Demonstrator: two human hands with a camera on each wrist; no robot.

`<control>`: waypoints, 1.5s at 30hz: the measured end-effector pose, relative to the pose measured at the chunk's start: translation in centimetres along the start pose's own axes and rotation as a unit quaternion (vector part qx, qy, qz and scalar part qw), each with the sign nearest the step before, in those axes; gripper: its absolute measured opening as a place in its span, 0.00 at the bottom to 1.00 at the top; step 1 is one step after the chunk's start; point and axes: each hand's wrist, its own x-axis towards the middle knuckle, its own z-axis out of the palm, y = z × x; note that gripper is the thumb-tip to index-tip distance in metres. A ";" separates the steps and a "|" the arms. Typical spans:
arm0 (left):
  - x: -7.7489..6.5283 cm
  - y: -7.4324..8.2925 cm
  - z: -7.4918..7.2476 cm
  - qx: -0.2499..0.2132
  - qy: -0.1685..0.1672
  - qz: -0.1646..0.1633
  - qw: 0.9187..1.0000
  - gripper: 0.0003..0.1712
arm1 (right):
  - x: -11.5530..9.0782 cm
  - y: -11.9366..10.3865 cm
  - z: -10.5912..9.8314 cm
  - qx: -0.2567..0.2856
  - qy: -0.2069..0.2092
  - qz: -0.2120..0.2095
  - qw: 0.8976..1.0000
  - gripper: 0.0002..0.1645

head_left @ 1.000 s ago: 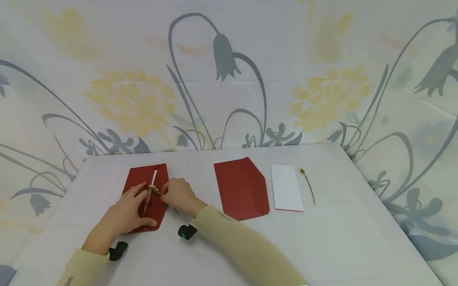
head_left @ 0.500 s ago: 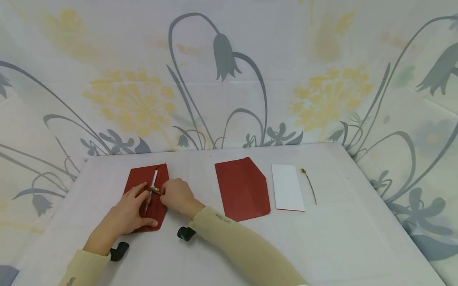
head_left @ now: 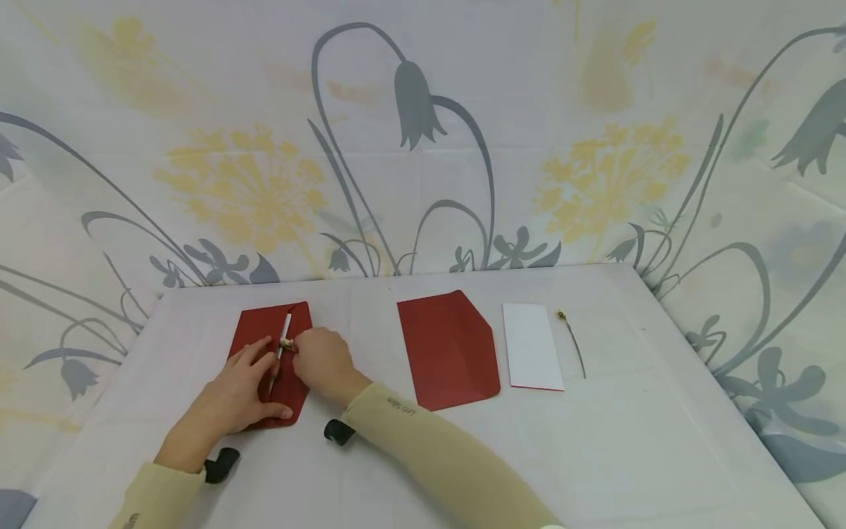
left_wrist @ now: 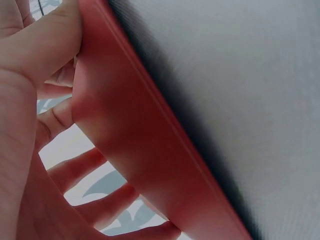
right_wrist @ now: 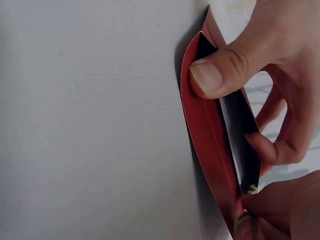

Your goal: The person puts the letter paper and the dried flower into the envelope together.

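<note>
At the left of the table lies a red envelope (head_left: 261, 323), its mouth gaping with a white card (head_left: 285, 330) showing inside. My left hand (head_left: 231, 393) spreads over the envelope; in the right wrist view its thumb (right_wrist: 220, 72) presses the flap while the other fingers rest by the opposite edge. A small dried flower (head_left: 287, 344) is pinched by my right hand (head_left: 324, 364) at the envelope's right side. Its pale head (right_wrist: 252, 189) sits at the end of the opening in the right wrist view. Most of the stem is hidden by the fingers.
A second red envelope (head_left: 449, 353) lies flat in the middle of the white-covered table (head_left: 628, 441). To its right are a folded white card (head_left: 532, 345) with a red edge and another dried flower (head_left: 573, 345). Patterned cloth (head_left: 410, 184) rises behind the table.
My right hand has shifted slightly left and away from me, bringing the flower head closer to the envelope's opening. The stem end seen below that hand is now hidden. My left hand stays put.
</note>
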 end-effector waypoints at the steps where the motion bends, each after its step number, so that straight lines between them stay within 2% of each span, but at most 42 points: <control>1: 0.0 0.0 0.0 0.002 -0.002 -0.002 1.000 0.32 | 0.0 -0.1 0.1 -0.025 0.006 -0.007 1.000 0.14; 4: 0.0 0.1 -0.1 0.008 -0.007 -0.006 1.000 0.33 | 0.1 -0.4 0.2 -0.078 0.020 -0.024 0.996 0.09; 7: 0.0 0.1 0.0 0.016 -0.006 -0.006 1.000 0.32 | 0.2 -0.6 0.2 -0.072 0.036 -0.027 0.996 0.07; 9: 0.0 0.1 0.0 0.018 -0.003 -0.003 1.000 0.32 | 0.3 -0.6 0.2 -0.021 0.037 -0.009 0.999 0.06; 11: 0.0 0.1 0.1 0.018 -0.002 0.000 1.000 0.32 | 0.5 -0.5 0.4 0.053 0.036 0.020 0.998 0.05; 15: 0.1 0.1 0.1 0.014 -0.001 0.004 1.000 0.31 | 0.8 -0.2 0.8 0.173 0.041 0.082 0.981 0.03; 21: 0.0 0.2 0.0 0.010 -0.002 0.006 1.000 0.30 | 1.1 0.1 1.5 0.243 0.044 0.109 0.963 0.04; 27: 0.0 0.3 -0.1 0.009 0.000 0.007 1.000 0.30 | 0.9 1.2 1.8 0.324 0.027 0.102 0.940 0.04; 30: 0.0 0.2 -0.1 0.008 -0.002 0.004 1.000 0.31 | 0.7 1.8 1.7 0.349 0.004 0.089 0.933 0.05; 32: 0.0 0.2 -0.1 0.005 -0.005 0.003 1.000 0.31 | 0.5 2.2 1.5 0.339 -0.019 0.082 0.937 0.06; 36: 0.0 0.2 -0.1 0.005 -0.007 0.003 1.000 0.32 | 0.1 2.2 0.8 0.266 -0.069 0.061 0.960 0.11; 38: 0.0 0.2 -0.1 0.005 -0.005 0.005 1.000 0.32 | -0.1 1.9 0.5 0.234 -0.082 0.057 0.967 0.13; 41: 0.0 0.0 -0.1 0.006 -0.002 0.010 1.000 0.32 | -0.5 1.1 0.5 0.214 -0.085 0.060 0.971 0.14; 45: 0.0 -0.1 0.0 0.004 0.001 0.016 1.000 0.31 | -1.1 0.2 0.9 0.196 -0.068 0.074 0.975 0.14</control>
